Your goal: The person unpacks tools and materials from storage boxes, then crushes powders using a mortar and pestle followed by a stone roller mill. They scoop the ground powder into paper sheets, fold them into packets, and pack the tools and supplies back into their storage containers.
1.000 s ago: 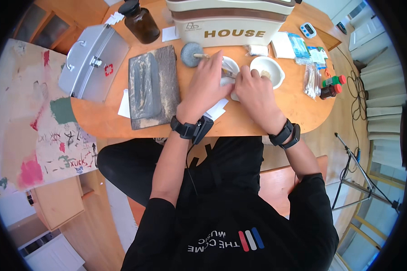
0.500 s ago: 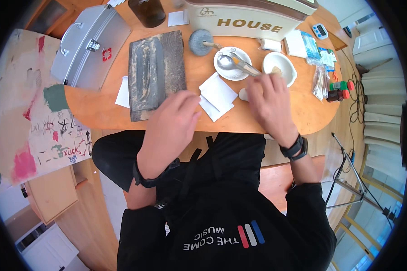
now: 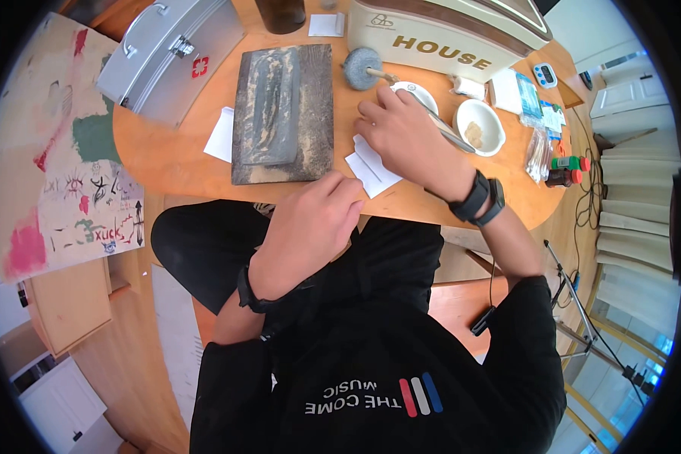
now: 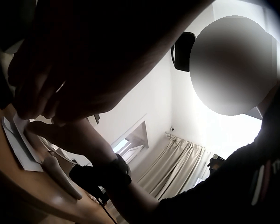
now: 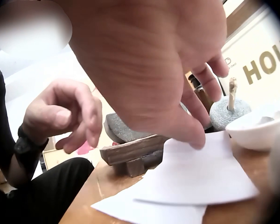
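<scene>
Over the folded white papers (image 3: pixel 372 172) hovers the right hand (image 3: pixel 412 140), fingers bent downward. In the right wrist view, this hand's thumb meets the upper edge of the white paper (image 5: pixel 196 172); whether it pinches the sheet cannot be told. The left hand (image 3: pixel 306 236) is at the table's front edge, below the dark slab (image 3: pixel 283 113), its fingers loosely curled; the right wrist view shows this left hand (image 5: pixel 67 114) empty. Beyond the right hand, a metal tool (image 3: pixel 455 139) leans across a small white dish (image 3: pixel 424 92), partly hidden by that hand.
A white bowl (image 3: pixel 492 125) holds beige material. The grey round stone with a stick (image 3: pixel 362 69) stands behind the papers. A silver case (image 3: pixel 170 57) is at the left, a HOUSE box (image 3: pixel 439 45) at the back. Cotton swabs (image 3: pixel 537 155) and small bottles (image 3: pixel 570 163) lie at the right.
The right hand has left the metal tool by the bowl and moved left over the papers. The left hand has come away from the dish to the front edge. The head view has shifted.
</scene>
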Demonstrator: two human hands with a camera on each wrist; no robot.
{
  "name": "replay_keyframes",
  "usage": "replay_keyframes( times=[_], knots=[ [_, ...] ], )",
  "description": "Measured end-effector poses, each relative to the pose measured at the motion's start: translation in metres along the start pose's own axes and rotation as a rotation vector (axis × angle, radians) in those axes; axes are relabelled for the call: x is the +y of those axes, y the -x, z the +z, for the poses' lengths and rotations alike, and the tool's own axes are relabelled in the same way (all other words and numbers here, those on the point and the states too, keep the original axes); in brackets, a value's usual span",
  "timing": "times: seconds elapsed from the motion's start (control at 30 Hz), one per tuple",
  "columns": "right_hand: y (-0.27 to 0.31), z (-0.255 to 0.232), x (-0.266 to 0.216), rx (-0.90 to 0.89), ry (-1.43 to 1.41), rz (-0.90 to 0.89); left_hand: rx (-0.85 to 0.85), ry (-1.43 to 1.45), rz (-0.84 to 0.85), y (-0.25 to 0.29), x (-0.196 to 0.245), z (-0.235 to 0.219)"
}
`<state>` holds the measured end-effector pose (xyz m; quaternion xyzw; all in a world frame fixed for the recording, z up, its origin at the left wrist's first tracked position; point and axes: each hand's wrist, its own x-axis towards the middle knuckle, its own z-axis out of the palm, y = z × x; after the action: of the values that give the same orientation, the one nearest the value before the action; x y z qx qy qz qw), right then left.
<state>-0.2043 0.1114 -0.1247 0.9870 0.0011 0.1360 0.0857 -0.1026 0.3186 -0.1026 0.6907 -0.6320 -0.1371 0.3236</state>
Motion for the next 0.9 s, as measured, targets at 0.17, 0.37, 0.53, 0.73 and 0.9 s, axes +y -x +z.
replay_keyframes(
  times=[0.17, 0.37, 0.53, 0.73, 0.9],
  knots=[
    [-0.007, -0.017, 0.008, -0.073, -0.091, -0.023, 0.032, 0.044, -0.100, 0.008, 0.004, -0.005],
    [0.029, -0.072, -0.022, 0.224, -0.723, 0.476, 0.308, -0.119, 0.079, -0.022, 0.031, 0.006],
    [0.069, -0.082, -0.055, 0.306, -1.507, 0.939, 0.288, -0.012, 0.130, -0.038, 0.019, 0.045],
    [0.092, -0.068, -0.066, 0.327, -1.364, 0.939, 0.222, -0.008, 0.207, -0.037, 0.025, 0.061],
    [0.106, -0.066, -0.058, 0.382, -1.148, 0.897, 0.225, -0.051, 0.275, -0.040, 0.023, 0.069]
  ],
)
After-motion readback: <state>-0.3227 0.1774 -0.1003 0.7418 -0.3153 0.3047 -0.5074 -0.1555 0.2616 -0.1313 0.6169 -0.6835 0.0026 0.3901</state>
